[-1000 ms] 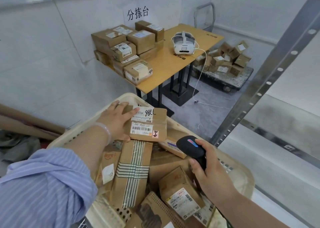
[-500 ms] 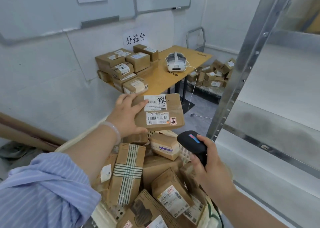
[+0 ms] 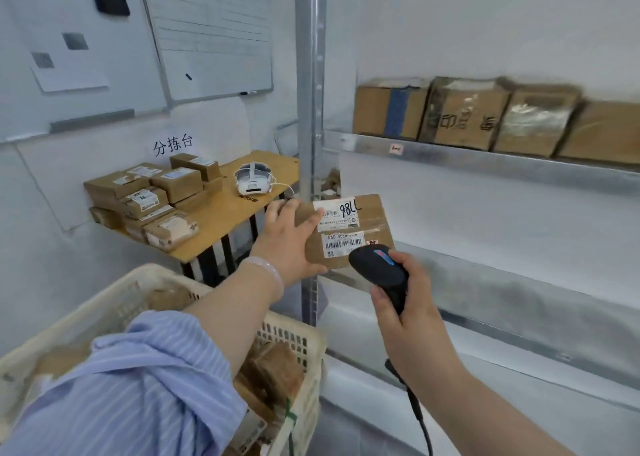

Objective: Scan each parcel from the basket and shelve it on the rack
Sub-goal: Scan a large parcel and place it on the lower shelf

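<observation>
The parcel (image 3: 349, 227), a flat brown box marked "98LL", is held up by the left hand (image 3: 287, 244) in front of the rack (image 3: 311, 109), above its lower shelf, with the barcode label turned toward the camera. A black scanner (image 3: 381, 272) is gripped in the right hand (image 3: 412, 310), just below that label. The basket (image 3: 304, 331) is seen at lower left. Boxes (image 3: 145, 195) are stacked on the desk (image 3: 235, 213) behind.

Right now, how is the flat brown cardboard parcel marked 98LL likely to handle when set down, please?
Probably light: the left hand holds the flat brown cardboard parcel out by one end. Likely stiff: no sag shows. Being flat, it should lie steady, not tip.
</observation>
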Available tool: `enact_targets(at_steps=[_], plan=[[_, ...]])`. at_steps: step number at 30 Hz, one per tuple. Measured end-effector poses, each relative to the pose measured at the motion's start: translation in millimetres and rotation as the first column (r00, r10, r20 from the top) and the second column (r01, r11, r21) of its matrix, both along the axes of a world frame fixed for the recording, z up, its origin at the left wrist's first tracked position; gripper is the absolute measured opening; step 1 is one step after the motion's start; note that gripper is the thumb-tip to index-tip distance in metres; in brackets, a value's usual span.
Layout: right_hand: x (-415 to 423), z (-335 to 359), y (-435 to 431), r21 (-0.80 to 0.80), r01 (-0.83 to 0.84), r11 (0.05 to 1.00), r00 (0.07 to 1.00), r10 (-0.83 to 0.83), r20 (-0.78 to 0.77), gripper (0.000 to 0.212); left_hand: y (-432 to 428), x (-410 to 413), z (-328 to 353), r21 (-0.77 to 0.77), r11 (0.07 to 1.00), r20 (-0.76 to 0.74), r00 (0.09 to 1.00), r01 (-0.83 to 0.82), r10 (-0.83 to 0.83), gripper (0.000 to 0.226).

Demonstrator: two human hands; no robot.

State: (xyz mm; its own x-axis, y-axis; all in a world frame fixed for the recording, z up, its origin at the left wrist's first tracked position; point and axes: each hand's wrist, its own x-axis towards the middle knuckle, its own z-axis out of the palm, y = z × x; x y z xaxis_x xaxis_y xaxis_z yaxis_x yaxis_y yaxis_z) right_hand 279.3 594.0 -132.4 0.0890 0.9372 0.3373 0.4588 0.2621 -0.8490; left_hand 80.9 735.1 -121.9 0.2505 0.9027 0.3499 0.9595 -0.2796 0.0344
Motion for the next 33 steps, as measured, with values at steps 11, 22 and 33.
enact_targets(at_steps=[11, 22, 33], plan=[[139.0, 19.4, -70.8, 0.012, 0.195, 0.981, 0.981, -0.195, 0.023, 0.045, -22.8, 169.8, 3.9, 0.016, 0.981, 0.035, 0.981, 0.192, -0.192, 0.105], [203.8, 21.0, -115.6, -0.013, 0.282, 0.959, 0.957, -0.28, 0.069, 0.041, -45.1, 246.2, -1.6, -0.014, 0.967, 0.024, 0.967, 0.253, -0.253, 0.102], [214.9, 15.1, -112.4, -0.021, 0.283, 0.959, 0.957, -0.281, 0.068, 0.044, -41.1, 256.3, -6.7, -0.016, 0.971, -0.005, 0.971, 0.237, -0.237, 0.103]])
